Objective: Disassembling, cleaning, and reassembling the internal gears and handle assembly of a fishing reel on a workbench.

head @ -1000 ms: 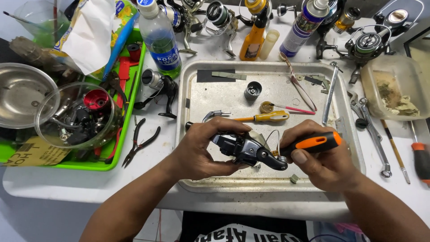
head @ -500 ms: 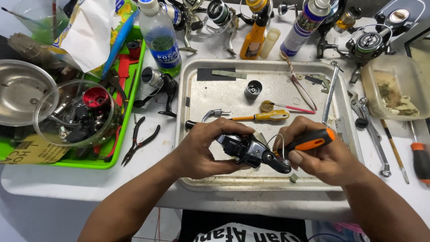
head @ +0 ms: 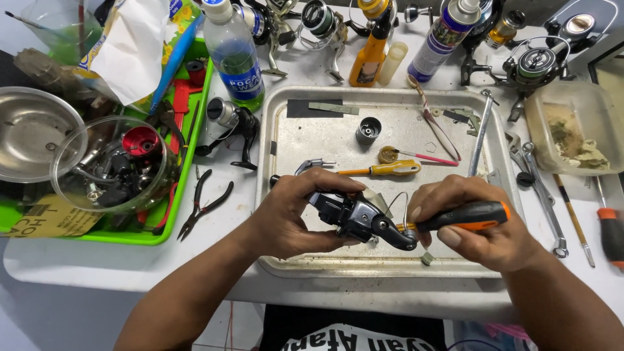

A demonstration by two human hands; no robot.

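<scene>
Pliers (head: 205,203) lie left of the metal tray (head: 286,260), wrenches (head: 543,195) right.

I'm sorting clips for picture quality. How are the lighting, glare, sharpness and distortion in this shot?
Head view: even, bright light with soft shadows only. Mild glare on the metal tray and the steel bowl. The left hand, right hand and black reel body are sharp, with no motion blur. Wide-angle bowing curves the table edge and stretches the corners.
</scene>
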